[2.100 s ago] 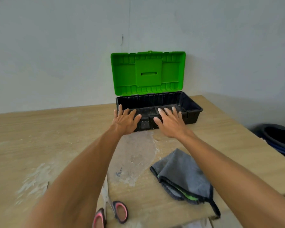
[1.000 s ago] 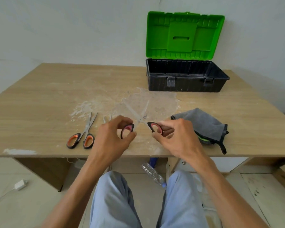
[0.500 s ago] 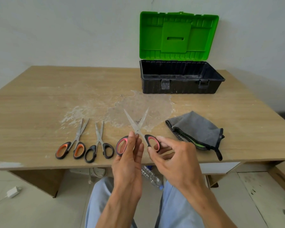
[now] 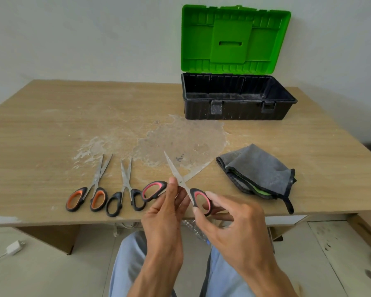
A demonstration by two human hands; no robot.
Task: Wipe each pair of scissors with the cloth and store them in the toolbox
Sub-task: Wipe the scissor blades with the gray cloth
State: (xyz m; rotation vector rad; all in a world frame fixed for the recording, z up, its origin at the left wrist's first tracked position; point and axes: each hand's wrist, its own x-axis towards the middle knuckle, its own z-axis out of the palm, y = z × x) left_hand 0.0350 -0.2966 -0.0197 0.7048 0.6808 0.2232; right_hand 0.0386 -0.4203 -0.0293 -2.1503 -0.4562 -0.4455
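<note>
Pink-handled scissors [image 4: 176,179] are held above the table's near edge with the blades spread wide. My left hand [image 4: 163,217] holds the left handle loop near the pivot. My right hand [image 4: 229,224] pinches the right handle loop. Orange-handled scissors [image 4: 88,196] and black-handled scissors [image 4: 124,196] lie side by side on the table at the left. A grey folded cloth [image 4: 259,170] lies to the right of my hands. The black toolbox [image 4: 236,110] stands at the back with its green lid [image 4: 234,39] raised, and its inside looks bare.
The wooden table [image 4: 41,129] has a whitish dried stain in the middle. The wall stands right behind the toolbox. Below the table edge are my knees, a white charger [image 4: 14,247] on the floor and a plastic bottle.
Since the toolbox was touched, my hands came back to the near edge and picked up the pink-handled scissors. Over the last half second the blades have spread wider.
</note>
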